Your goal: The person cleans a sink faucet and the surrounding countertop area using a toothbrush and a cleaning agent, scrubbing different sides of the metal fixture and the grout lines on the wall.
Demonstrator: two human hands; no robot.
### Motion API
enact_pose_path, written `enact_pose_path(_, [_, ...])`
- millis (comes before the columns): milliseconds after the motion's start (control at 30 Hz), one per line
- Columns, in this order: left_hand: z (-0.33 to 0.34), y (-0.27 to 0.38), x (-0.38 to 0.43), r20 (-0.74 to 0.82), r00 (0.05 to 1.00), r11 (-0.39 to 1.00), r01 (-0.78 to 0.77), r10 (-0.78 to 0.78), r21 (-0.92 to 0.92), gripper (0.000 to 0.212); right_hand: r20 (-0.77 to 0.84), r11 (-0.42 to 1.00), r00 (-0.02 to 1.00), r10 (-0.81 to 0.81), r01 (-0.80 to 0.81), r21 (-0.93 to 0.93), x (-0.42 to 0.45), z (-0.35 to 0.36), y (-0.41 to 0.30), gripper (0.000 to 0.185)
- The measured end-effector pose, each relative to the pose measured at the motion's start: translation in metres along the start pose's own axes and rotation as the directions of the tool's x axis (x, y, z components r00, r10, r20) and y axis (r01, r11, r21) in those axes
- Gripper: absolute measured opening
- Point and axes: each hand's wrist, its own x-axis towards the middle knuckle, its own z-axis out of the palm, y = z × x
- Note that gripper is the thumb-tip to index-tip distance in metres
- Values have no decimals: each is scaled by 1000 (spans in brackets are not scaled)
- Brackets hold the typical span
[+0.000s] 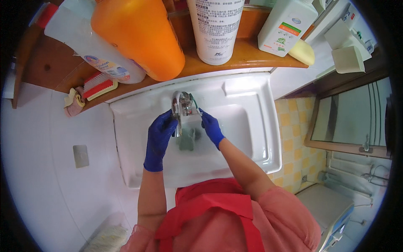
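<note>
A chrome faucet [176,102] with a curved spout rises at the back of a white ceramic washbasin [258,132]. My left hand [160,135], in a blue rubber glove, grips the spout from its left side. In my blue-gloved right hand [212,126] is a slim green and white tool [194,101], apparently a toothbrush; it reaches up along the right side of the faucet body. Its head is too small to make out. Below the spout, a greenish cloth or sponge [186,140] lies in the bowl, beside the dark drain [197,134].
On the wooden shelf [245,60] behind the basin stand an orange bottle [138,37], a clear cleaner bottle [104,56], a white bottle [217,31] and a white jug [286,30]. A red scrub brush [99,86], a folded cloth [74,102] and yellow soap [301,53] lie there too.
</note>
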Motion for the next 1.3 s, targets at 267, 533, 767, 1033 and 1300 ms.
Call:
enact_pose_path(267, [6,7,6,12,1000,1000,-24,24,16,36,159,895,986,60,18,-446,44,-41,-34,33])
enact_pose_path(533, [1,3,4,-11,1000,1000,9,-9,-23,34,186,824,982,44,69,-562,64,-21,-54,28])
enact_pose_path(767, [-7,-2,2,-4,998,998,-65,65,7,33,241,918,971,-5,100,-383,48,-17,-50,28])
enact_pose_path(1033, [-3,-13,4,-16,999,990,-34,32,-134,32,134,965,989,62,-25,-260,30,-35,-30,30])
enact_pose_path(1300, [-3,-96,21,-94,995,952,-63,36,-298,34,99,981,994,44,-24,-192,0,-15,-41,30])
